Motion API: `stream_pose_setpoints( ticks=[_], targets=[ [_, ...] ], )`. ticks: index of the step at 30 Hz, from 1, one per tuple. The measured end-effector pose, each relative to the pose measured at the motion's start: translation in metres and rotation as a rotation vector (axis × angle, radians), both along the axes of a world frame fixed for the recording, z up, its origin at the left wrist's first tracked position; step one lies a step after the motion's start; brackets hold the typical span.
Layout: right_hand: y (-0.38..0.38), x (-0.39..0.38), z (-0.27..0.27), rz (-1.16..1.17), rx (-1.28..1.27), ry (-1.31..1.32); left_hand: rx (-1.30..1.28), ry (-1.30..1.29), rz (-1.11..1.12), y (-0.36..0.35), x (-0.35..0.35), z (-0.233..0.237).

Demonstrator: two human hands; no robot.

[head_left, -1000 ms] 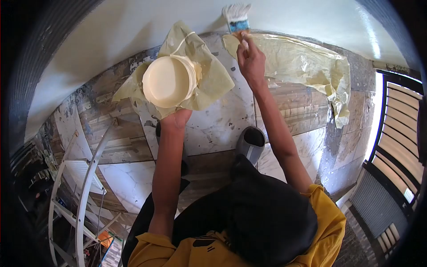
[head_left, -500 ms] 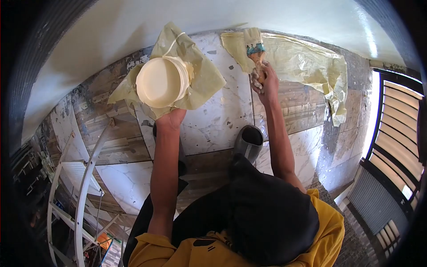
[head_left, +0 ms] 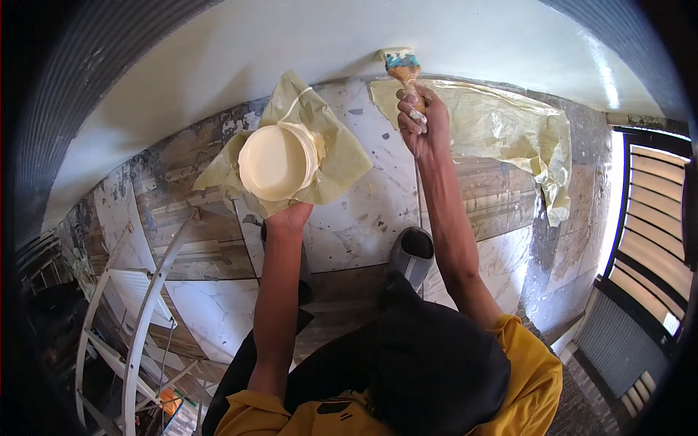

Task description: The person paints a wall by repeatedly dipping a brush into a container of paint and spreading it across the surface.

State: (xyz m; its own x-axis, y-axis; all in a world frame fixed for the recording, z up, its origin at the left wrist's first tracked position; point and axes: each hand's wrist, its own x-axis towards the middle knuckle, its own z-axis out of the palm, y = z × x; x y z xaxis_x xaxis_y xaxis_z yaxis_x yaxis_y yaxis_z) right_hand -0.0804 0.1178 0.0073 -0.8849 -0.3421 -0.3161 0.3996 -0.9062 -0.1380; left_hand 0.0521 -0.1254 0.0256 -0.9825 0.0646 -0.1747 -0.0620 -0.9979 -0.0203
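- No words, brand names, numbers or signs can be read.
- Emblem: a dark shape with short strokes is on the yellow shirt (head_left: 529, 367), below the tub (head_left: 275, 161) in the view — its detail is too small to make out as lettering.
- Stripes: pale parallel lines mark the grey shoe (head_left: 412, 257), below and to the right of the tub — no letters or size can be read with them.
- Blue-green patch: it covers the band of the brush (head_left: 403, 70), above and to the right of the tub; whether it is a label or paint cannot be told.
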Motion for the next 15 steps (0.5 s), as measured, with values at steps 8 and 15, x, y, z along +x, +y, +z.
stream_pose_setpoints(
  ticks=[8,15],
  targets=[
    [0.029,0.056,0.109,-0.159,-0.095,0.217,0.055,0.057,0.01,-0.002,-0.006,0.0],
    [0.0,0.063,0.051,-0.409,1.49,0.492,-0.015,0.06,0.006,0.002,-0.01,-0.005]
  ],
)
